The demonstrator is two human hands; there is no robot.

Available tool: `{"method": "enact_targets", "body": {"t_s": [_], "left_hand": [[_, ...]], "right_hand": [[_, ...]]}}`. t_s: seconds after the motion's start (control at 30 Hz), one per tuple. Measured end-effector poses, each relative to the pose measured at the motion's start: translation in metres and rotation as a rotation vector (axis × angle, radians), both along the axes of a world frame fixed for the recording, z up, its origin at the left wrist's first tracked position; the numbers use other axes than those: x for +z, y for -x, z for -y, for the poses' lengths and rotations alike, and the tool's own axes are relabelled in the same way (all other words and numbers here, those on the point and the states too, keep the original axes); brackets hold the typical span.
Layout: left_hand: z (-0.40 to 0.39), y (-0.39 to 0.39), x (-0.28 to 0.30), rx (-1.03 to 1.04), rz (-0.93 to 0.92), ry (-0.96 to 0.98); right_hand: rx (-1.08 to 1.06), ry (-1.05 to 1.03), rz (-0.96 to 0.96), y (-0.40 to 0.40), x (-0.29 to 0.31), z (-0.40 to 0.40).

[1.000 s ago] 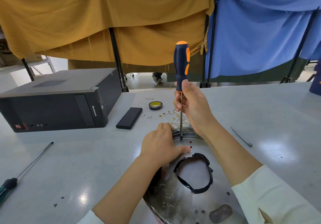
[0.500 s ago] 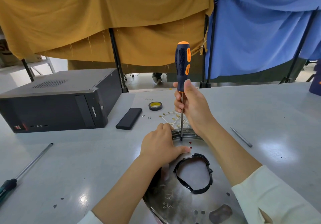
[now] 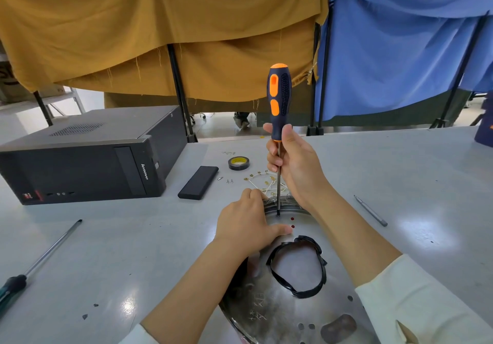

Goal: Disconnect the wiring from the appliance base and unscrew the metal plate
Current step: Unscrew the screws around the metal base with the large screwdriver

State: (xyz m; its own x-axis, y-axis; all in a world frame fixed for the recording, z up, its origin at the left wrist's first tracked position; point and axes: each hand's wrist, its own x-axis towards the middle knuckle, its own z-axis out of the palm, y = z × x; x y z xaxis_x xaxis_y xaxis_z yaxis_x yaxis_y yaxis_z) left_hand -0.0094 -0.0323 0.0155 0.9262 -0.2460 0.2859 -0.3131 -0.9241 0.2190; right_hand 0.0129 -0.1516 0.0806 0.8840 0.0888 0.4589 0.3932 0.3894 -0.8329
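Observation:
A round shiny metal plate point(image 3: 269, 314) lies on the grey table in front of me, with a black ring of tape or gasket point(image 3: 296, 266) around its central opening. My left hand point(image 3: 245, 226) grips the plate's far left rim, thumb lying on its top face. My right hand point(image 3: 296, 167) holds a black and orange screwdriver point(image 3: 278, 98) upright at the base of its handle and around the shaft. The tip stands on the plate near its far edge. Loose white wires with brass terminals point(image 3: 262, 181) lie just beyond the plate.
A black computer tower point(image 3: 88, 154) lies at the left. A black flat box point(image 3: 198, 182), a roll of black tape point(image 3: 238, 162) and small screws point(image 3: 229, 181) sit mid-table. A long screwdriver point(image 3: 37, 263) lies at the near left, a grey metal rod point(image 3: 370, 210) at the right.
The screwdriver handle has turned about its axis; its orange insert now faces me. Both hands and the plate stay in place.

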Motion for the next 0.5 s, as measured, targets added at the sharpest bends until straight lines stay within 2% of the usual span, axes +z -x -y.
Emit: {"method": "enact_targets", "body": {"t_s": [0.2, 0.5], "left_hand": [[0.0002, 0.0012, 0.0011, -0.002, -0.004, 0.0], [0.0003, 0.0005, 0.0001, 0.001, -0.013, 0.007]], "right_hand": [[-0.099, -0.01, -0.01, -0.001, -0.0007, 0.0015], [0.005, -0.033, -0.005, -0.0001, 0.0007, -0.0009]]}}
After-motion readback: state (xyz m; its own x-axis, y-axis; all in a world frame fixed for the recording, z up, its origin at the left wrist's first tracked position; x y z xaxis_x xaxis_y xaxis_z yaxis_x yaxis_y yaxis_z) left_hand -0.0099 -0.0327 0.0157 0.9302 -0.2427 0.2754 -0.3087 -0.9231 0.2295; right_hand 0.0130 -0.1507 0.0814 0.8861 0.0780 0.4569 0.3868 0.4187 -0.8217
